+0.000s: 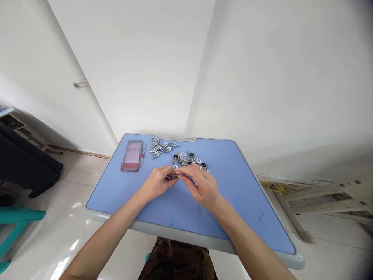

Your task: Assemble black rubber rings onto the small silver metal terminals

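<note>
Over the middle of the blue table (pixel 186 210), my left hand (pixel 159 182) and my right hand (pixel 201 184) meet at the fingertips. Both are closed around a small metal part (pixel 174 176), mostly hidden by the fingers. Just beyond my hands lies a pile of metal pieces (pixel 183 160), some with round black parts and some flat with holes. Farther back and to the left is a second group of small metal assemblies (pixel 159 147). A ring shows on a finger of my right hand.
A phone (pixel 133 155) with a blurred screen lies at the table's back left, beside a thin tool (pixel 143 152) with a red part. White walls stand behind. A green stool (pixel 20 217) and a person's dark-clothed leg (pixel 26 159) are at the left, a metal frame (pixel 329 198) at the right.
</note>
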A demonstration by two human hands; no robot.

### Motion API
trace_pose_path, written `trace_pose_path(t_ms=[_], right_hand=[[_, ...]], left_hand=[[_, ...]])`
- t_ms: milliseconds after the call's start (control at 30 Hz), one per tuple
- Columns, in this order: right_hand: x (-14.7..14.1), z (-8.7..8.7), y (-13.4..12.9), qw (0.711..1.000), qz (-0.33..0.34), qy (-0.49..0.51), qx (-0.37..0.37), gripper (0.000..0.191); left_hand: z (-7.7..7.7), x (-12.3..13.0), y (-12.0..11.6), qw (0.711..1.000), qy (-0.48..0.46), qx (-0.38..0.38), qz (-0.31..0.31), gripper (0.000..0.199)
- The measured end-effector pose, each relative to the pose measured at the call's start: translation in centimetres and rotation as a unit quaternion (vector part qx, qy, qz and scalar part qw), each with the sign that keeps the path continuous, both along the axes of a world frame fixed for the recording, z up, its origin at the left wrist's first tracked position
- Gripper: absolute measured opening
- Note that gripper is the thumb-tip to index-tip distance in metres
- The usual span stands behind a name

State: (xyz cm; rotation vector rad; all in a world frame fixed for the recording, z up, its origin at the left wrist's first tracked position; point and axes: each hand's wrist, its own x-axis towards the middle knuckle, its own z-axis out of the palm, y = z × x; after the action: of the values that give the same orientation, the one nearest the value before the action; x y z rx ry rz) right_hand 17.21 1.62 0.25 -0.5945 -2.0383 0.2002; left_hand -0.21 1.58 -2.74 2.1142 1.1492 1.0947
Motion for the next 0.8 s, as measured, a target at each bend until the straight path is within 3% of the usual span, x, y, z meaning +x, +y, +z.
trace_pose_path(t_ms=[200,367,600,800], right_hand=[[-0.4,0.0,0.0,0.997,-0.059,0.011,0.055,0.014],[-0.2,0.2,0.0,0.999,-0.003,0.007,0.048,0.033],[0.7,0.7,0.1,0.999,0.033,0.008,-0.028,0.038],[1.3,1.2,0.2,0.999,0.042,-0.011,-0.033,0.041]], left_hand=[[0.3,0.2,-0.1,1.000,-0.006,-0.017,-0.006,0.008],[0.2,0.2,-0.1,1.000,-0.008,-0.002,0.006,0.008],[-0.1,0.1,-0.1,1.000,-0.005,0.006,0.004,0.012],[-0.2,0.0,-0.1,1.000,-0.010,0.025,0.013,0.011]])
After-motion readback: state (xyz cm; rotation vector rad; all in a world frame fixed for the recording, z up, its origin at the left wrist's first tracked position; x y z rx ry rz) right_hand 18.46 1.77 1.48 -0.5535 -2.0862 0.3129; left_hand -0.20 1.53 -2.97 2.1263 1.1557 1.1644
